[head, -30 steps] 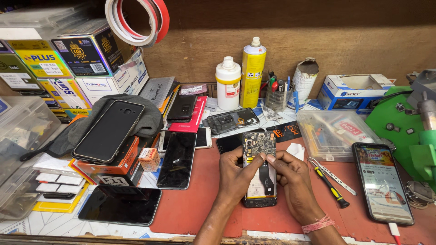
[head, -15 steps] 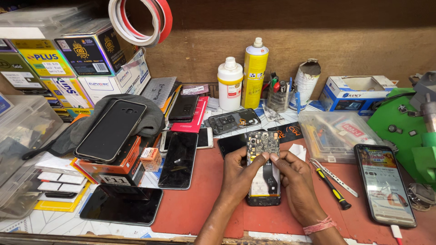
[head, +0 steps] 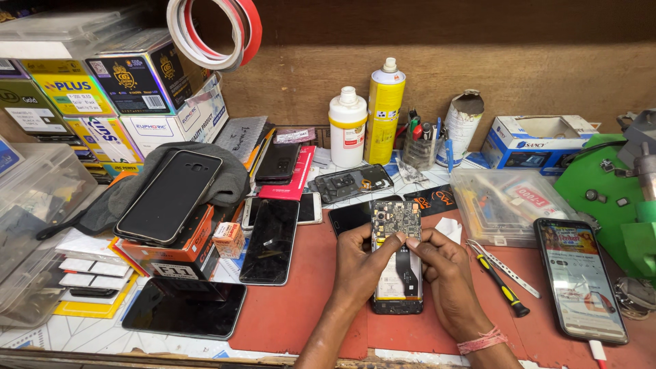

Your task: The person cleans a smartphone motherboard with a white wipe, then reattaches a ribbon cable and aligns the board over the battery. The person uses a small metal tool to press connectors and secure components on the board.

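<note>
Your left hand (head: 359, 263) and right hand (head: 444, 277) both pinch the opened phone (head: 397, 263) near the bench's front edge, fingertips on its board. Press too hard and the flex cable could tear, I'd judge.

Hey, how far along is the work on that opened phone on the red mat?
Done: the opened phone has its back off, with circuit board and battery exposed; a separate back frame lies behind it. In hand: the left hand and right hand pinch at the board's lower edge. Left: the phone is not closed, and the screwdriver lies unused beside it.
</note>
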